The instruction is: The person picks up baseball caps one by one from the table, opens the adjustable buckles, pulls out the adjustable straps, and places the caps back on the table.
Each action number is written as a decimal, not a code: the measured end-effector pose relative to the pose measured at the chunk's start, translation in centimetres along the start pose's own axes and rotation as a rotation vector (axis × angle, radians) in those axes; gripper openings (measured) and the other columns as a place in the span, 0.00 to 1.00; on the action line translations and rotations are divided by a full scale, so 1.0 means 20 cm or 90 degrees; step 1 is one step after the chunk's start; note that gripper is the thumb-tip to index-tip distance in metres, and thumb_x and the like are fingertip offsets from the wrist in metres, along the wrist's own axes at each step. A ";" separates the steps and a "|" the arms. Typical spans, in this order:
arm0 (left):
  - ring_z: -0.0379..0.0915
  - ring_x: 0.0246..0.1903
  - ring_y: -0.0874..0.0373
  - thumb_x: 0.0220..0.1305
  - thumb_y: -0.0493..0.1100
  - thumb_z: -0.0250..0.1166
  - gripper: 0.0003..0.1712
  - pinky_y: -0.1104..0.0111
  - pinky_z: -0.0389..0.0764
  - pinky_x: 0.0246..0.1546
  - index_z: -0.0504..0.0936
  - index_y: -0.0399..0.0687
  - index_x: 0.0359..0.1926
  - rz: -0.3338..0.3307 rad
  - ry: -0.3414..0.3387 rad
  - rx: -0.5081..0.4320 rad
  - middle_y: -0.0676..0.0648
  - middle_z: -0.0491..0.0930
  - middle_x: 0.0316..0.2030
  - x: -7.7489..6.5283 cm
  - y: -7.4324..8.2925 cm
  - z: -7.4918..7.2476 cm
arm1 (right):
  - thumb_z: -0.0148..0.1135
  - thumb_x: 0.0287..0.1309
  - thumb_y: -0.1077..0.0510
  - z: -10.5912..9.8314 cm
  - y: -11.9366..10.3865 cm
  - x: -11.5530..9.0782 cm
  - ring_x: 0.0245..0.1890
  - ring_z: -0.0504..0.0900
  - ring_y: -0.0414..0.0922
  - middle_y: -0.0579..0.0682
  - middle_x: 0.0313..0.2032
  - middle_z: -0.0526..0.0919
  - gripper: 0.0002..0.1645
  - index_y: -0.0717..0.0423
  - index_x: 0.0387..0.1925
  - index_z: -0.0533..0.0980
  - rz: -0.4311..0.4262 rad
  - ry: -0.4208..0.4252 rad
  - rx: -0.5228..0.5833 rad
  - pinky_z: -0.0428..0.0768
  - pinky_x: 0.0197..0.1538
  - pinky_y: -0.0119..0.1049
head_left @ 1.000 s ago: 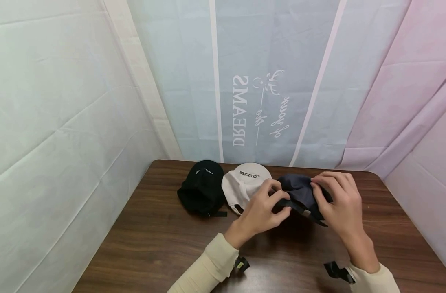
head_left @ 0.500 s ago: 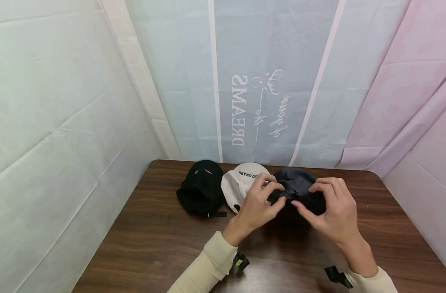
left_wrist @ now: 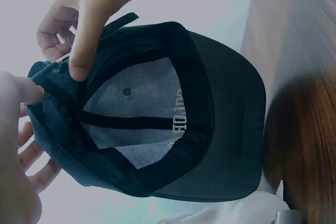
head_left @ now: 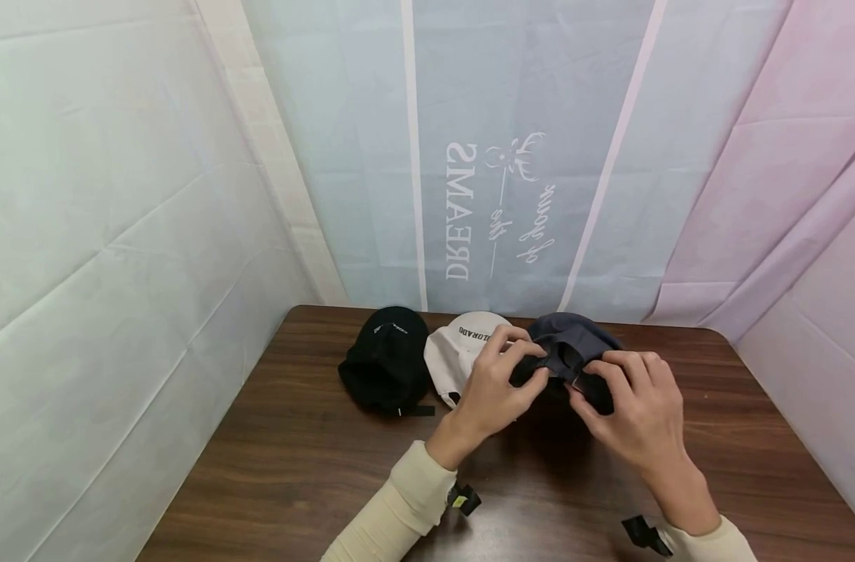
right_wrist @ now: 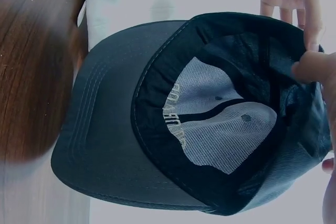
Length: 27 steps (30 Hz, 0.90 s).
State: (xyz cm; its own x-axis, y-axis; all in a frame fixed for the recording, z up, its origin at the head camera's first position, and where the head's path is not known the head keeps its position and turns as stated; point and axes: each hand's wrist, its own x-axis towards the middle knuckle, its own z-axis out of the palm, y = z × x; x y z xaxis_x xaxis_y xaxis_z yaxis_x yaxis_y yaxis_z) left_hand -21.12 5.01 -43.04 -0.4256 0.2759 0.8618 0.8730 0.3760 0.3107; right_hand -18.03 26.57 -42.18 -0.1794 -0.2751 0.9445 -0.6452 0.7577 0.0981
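Observation:
A navy baseball cap (head_left: pixel 575 337) is held at its back strap by both hands, above the table's right half. My left hand (head_left: pixel 493 382) pinches the left side of the band by the back opening. Thumb and fingers of my right hand (head_left: pixel 638 406) grip the other side, by the metal buckle (left_wrist: pixel 63 59). In the left wrist view a loose strap end (left_wrist: pixel 122 22) sticks out past the right hand. The right wrist view looks into the crown, where a pale mesh lining (right_wrist: pixel 223 135) shows above the brim (right_wrist: pixel 115 124).
To the left, a white cap (head_left: pixel 444 363) lettered COLORADO lies partly behind my left hand. Beside it sits a black cap (head_left: pixel 385 359) with its strap out on the wooden table (head_left: pixel 279 468). A printed cloth (head_left: pixel 497 78) hangs behind the table's far edge.
The navy cap has tipped so its back opening and strap face me. My right hand has moved lower and left along the band, closer to my left hand. The other caps stay put.

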 end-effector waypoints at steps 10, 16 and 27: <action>0.79 0.45 0.56 0.66 0.35 0.72 0.09 0.77 0.80 0.47 0.85 0.43 0.46 0.022 0.009 -0.004 0.45 0.79 0.49 0.04 0.01 -0.04 | 0.63 0.74 0.50 0.00 -0.02 0.08 0.30 0.77 0.66 0.65 0.32 0.85 0.22 0.66 0.36 0.89 -0.020 0.091 -0.006 0.74 0.37 0.55; 0.82 0.45 0.56 0.67 0.35 0.72 0.09 0.78 0.82 0.49 0.84 0.43 0.46 0.027 0.015 -0.007 0.45 0.80 0.47 0.05 0.03 -0.07 | 0.64 0.76 0.50 -0.01 -0.04 0.12 0.28 0.79 0.63 0.64 0.32 0.85 0.21 0.65 0.40 0.90 -0.008 0.107 0.012 0.74 0.36 0.49; 0.84 0.44 0.58 0.68 0.36 0.72 0.08 0.78 0.83 0.49 0.85 0.44 0.47 0.005 -0.002 -0.011 0.47 0.83 0.45 0.00 -0.01 -0.13 | 0.60 0.78 0.45 -0.02 -0.08 0.11 0.19 0.72 0.42 0.60 0.35 0.85 0.26 0.64 0.41 0.89 0.029 -0.001 0.095 0.69 0.23 0.31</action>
State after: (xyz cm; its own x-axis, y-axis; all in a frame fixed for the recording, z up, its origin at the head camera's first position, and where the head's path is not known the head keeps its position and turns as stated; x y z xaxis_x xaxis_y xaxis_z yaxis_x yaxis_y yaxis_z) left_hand -20.76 2.57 -42.03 -0.4192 0.2824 0.8629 0.8805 0.3581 0.3106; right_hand -17.08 24.88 -40.22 -0.2115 -0.2439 0.9465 -0.7394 0.6732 0.0083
